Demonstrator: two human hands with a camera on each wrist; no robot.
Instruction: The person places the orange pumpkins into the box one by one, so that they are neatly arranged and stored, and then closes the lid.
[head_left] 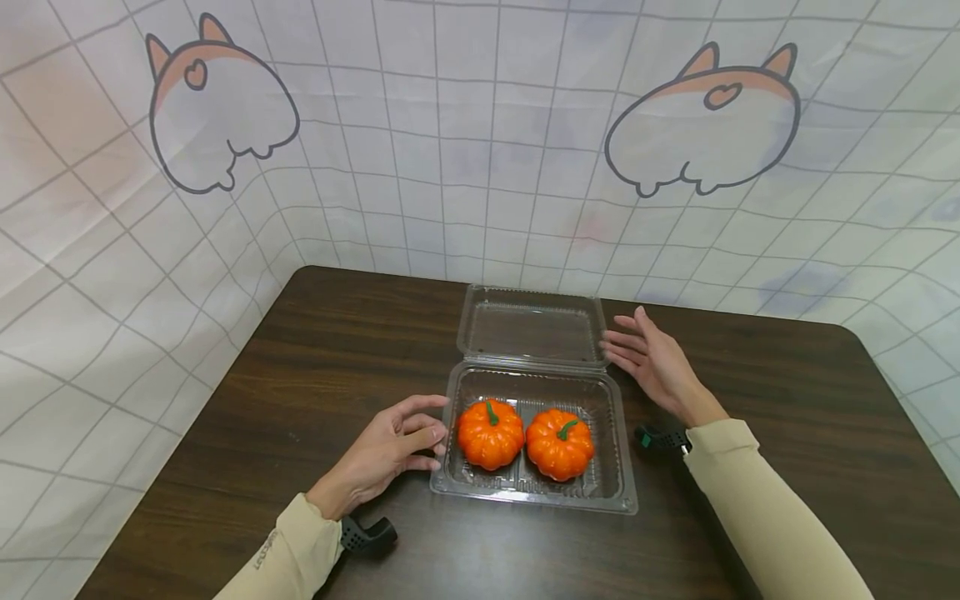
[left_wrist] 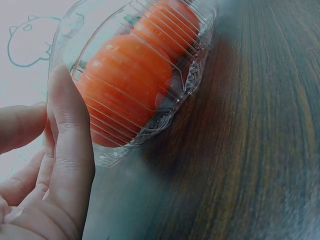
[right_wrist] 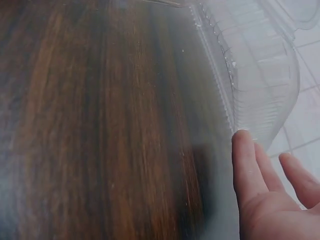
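A clear plastic clamshell container (head_left: 534, 498) lies on the table with its lid (head_left: 532, 325) folded back flat behind it. Two orange toy pumpkins with green stems sit side by side in the base, the left pumpkin (head_left: 491, 435) and the right pumpkin (head_left: 560, 445). At the base's left rim is my left hand (head_left: 384, 454), its fingers loosely bent and fingertips at the plastic; the left wrist view shows the pumpkins through the ribbed wall. My right hand (head_left: 657, 367) has its fingers extended, the fingertips at the lid's right edge.
The dark wood-grain table (head_left: 360, 333) extends around the container. Behind it hangs a white grid-patterned cloth (head_left: 450, 167) with cartoon animal prints. A black strap (head_left: 367, 535) is on the left wrist, and another black strap (head_left: 662, 437) on the right.
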